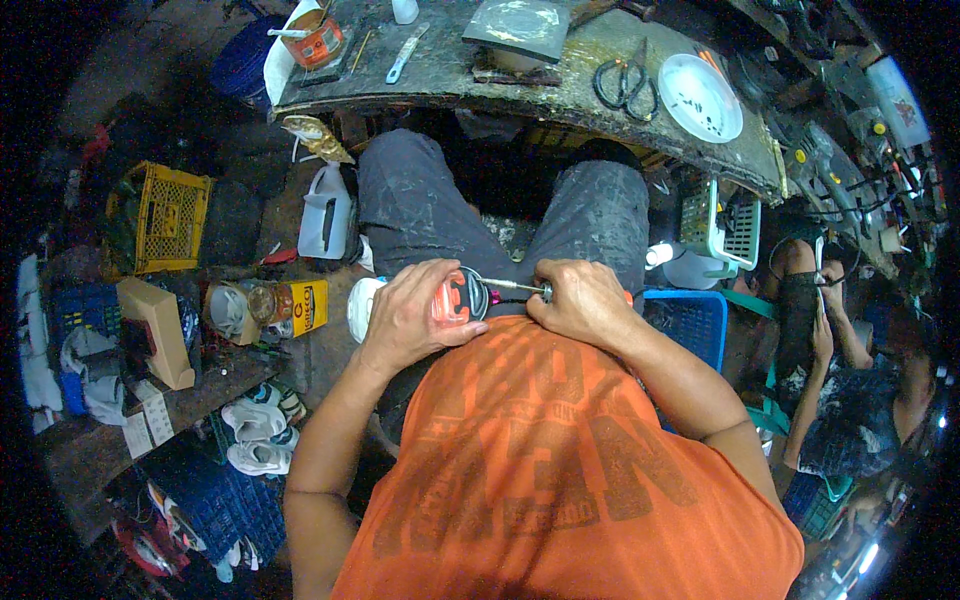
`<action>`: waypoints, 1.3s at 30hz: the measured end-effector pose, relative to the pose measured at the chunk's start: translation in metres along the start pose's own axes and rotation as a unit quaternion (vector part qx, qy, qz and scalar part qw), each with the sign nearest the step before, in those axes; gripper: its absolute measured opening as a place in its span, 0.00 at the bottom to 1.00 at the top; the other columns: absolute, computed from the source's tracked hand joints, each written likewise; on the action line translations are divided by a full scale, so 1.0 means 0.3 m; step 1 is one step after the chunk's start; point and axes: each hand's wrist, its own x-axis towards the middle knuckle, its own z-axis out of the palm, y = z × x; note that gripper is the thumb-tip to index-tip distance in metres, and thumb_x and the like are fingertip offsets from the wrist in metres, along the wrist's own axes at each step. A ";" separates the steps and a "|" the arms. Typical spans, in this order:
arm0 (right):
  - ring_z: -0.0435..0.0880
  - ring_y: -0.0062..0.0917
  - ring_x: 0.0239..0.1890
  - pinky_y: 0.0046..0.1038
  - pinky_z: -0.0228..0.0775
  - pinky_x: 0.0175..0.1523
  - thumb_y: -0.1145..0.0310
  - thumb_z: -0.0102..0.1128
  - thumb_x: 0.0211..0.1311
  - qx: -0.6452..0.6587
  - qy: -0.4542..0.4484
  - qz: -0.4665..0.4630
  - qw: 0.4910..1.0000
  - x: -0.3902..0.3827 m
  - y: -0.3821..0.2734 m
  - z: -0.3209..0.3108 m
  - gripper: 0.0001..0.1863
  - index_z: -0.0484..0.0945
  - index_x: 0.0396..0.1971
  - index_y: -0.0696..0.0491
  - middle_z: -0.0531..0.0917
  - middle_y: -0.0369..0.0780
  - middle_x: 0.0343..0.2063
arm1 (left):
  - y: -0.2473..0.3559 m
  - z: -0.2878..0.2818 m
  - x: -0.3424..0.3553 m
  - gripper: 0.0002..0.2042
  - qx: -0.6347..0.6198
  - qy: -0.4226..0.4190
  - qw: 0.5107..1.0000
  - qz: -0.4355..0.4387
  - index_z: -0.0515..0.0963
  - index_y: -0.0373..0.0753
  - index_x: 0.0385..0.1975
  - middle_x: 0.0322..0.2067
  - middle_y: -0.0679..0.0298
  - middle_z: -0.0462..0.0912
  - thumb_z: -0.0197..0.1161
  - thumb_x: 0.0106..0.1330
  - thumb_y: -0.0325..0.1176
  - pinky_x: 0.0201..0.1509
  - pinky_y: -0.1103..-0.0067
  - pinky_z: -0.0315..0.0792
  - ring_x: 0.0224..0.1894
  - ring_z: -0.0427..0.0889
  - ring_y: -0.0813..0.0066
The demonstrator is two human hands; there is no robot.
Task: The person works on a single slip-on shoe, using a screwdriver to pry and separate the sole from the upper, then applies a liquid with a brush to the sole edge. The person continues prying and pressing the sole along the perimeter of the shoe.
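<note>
Low over my lap, my left hand (412, 310) is wrapped round what looks like a shoe (452, 300), red-orange with a dark edge and a white end. My right hand (578, 300) is closed on a thin metal-shafted tool (515, 286), its shaft reaching left to the dark edge of the shoe. A bit of orange shows past the right hand's far side, perhaps the tool's handle. The fingers hide most of the grip, and I cannot tell whether the tip goes into the shoe or only touches it.
Ahead stands a workbench (430, 92) with black-handled scissors (627, 88), a white bowl (700, 98), a dark block (517, 28) and an orange tub (318, 46). A cut-open jug (327, 215) and yellow crate (172, 218) sit left; a blue basket (690, 325) and another person (850, 400) are right.
</note>
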 end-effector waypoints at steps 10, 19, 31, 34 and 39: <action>0.90 0.52 0.37 0.52 0.82 0.47 0.58 0.63 0.56 -0.005 0.006 0.004 1.000 0.005 -0.001 0.012 0.19 0.86 0.39 0.59 0.89 0.56 0.33 | 0.003 -0.001 0.001 0.40 0.004 0.001 1.000 0.013 0.80 0.32 0.54 0.48 0.52 0.87 0.84 0.48 0.55 0.57 0.64 0.81 0.51 0.87 0.52; 0.90 0.52 0.37 0.52 0.82 0.47 0.57 0.64 0.57 -0.001 0.004 0.009 1.000 0.009 0.000 0.016 0.21 0.86 0.42 0.59 0.89 0.56 0.34 | -0.004 0.008 -0.003 0.40 0.004 0.008 1.000 0.022 0.79 0.33 0.55 0.49 0.53 0.87 0.86 0.46 0.53 0.57 0.63 0.81 0.51 0.87 0.52; 0.89 0.51 0.39 0.50 0.81 0.47 0.58 0.65 0.57 0.017 0.065 0.004 0.998 0.008 -0.007 0.036 0.18 0.85 0.38 0.58 0.89 0.53 0.36 | -0.002 0.006 -0.001 0.39 0.013 0.005 1.000 0.020 0.80 0.34 0.55 0.50 0.52 0.87 0.85 0.47 0.55 0.58 0.63 0.80 0.52 0.87 0.51; 0.89 0.50 0.39 0.49 0.80 0.47 0.59 0.65 0.57 0.005 0.054 0.008 0.998 -0.006 -0.009 0.026 0.17 0.84 0.36 0.59 0.88 0.52 0.36 | 0.002 0.004 0.002 0.39 0.003 -0.009 1.000 0.008 0.80 0.33 0.54 0.50 0.52 0.87 0.84 0.48 0.55 0.58 0.63 0.80 0.53 0.87 0.51; 0.90 0.51 0.37 0.52 0.82 0.45 0.58 0.65 0.58 -0.032 0.056 -0.008 0.998 -0.012 -0.001 0.006 0.17 0.84 0.37 0.57 0.89 0.52 0.35 | 0.006 0.003 0.010 0.40 0.009 -0.007 1.000 0.019 0.78 0.35 0.56 0.47 0.57 0.87 0.86 0.46 0.53 0.55 0.64 0.81 0.49 0.88 0.54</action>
